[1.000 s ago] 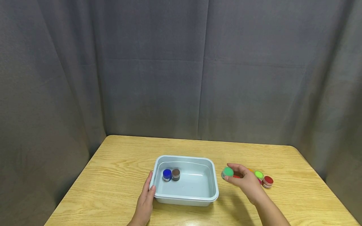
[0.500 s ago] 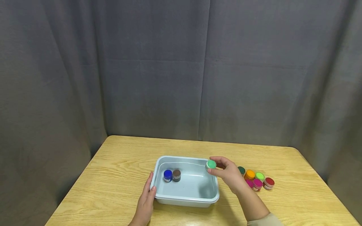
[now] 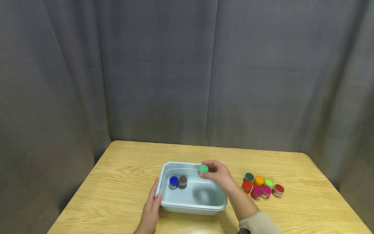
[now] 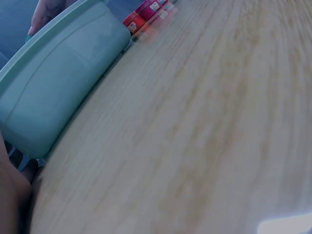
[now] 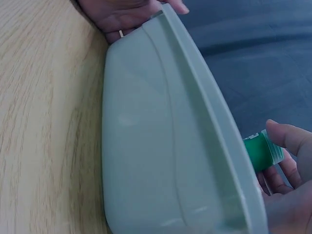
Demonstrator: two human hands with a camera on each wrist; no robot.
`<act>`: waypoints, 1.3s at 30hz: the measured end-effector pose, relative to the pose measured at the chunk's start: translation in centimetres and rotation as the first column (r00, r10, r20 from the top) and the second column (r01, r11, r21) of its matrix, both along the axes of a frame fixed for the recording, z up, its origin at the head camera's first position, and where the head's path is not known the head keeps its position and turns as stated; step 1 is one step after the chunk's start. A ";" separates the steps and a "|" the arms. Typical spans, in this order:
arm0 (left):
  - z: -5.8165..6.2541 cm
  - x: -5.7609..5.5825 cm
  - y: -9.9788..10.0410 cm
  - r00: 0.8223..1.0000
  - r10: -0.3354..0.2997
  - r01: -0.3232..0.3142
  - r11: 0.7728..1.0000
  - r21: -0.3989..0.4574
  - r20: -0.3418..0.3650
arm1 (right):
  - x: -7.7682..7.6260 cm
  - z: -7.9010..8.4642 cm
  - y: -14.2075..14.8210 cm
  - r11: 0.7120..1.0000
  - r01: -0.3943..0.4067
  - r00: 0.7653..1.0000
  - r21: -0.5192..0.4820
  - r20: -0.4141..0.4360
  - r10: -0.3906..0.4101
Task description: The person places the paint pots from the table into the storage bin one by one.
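Observation:
My right hand [image 3: 218,175] pinches a small paint jar with a green lid [image 3: 203,169] between thumb and fingers, above the back right part of a pale blue plastic tub [image 3: 193,208]. The right wrist view shows the jar's green side [image 5: 260,151] beyond the tub's rim. Inside the tub, to the left, a blue jar [image 3: 173,182] and a brown jar [image 3: 182,182] stand upright side by side. My left hand [image 3: 150,208] grips the tub's left front corner, thumb at the rim and fingers along the outer wall.
Right of the tub, several jars stand in a cluster on the wooden table [image 3: 122,169]: dark green [image 3: 248,177], orange [image 3: 258,181], lime [image 3: 268,183], red [image 3: 246,186], two magenta [image 3: 256,192] and dark red [image 3: 278,190]. A grey curtain [image 3: 157,97] hangs behind and at the sides.
My right hand has carried the green jar leftward from beside the cluster to over the tub, uncovering the other jars. My left hand stays at the tub.

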State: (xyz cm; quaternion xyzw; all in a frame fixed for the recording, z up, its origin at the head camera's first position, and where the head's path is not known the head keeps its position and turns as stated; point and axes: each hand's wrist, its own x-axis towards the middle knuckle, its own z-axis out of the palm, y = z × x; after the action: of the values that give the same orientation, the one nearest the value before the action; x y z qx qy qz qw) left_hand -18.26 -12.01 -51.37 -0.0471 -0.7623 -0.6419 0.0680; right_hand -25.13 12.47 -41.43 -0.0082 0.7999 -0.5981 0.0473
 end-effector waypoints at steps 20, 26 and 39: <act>-0.1 0.0 0.0 1.000 -0.001 0.001 1.000 0.005 0.006 | -1.8 -2.7 -3.0 0.998 -0.037 0.998 0.044 0.056 0.035; -0.1 0.0 0.0 1.000 0.000 0.000 1.000 0.000 0.004 | -2.1 -3.2 -3.3 0.995 -0.035 0.998 0.092 0.052 0.030; 0.1 0.1 0.0 1.000 -0.001 0.001 1.000 0.014 0.004 | -2.1 -3.8 -3.8 0.982 -0.045 0.997 0.186 0.072 0.032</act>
State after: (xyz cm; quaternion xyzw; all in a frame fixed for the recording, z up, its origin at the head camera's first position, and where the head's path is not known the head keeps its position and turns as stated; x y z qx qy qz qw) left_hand -18.16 -12.01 -51.26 -0.0456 -0.7581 -0.6472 0.0663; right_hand -27.22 8.68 -45.20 0.0016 0.8502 -0.5193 0.0869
